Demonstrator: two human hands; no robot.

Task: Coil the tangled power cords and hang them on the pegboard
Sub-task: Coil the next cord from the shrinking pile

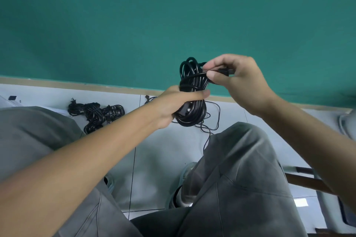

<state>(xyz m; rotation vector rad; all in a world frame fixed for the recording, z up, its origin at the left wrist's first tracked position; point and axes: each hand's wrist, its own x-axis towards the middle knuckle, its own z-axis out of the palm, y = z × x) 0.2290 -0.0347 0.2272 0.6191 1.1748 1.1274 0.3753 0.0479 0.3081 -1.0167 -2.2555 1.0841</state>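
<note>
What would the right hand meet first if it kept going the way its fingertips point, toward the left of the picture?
The right hand, pinching the cord's plug end, points at the upper loops of the coiled black cord held in the left hand. It would probably meet those loops first; depth looks close.

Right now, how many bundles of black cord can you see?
At least 2: one coiled bundle held up in both hands, and a pile of cords on the floor to the left, which may hold several bundles.

Bare forearms, no sleeves showing — loose grey trousers (240,188) with visible seams, pale shoes (185,184) below.
</note>
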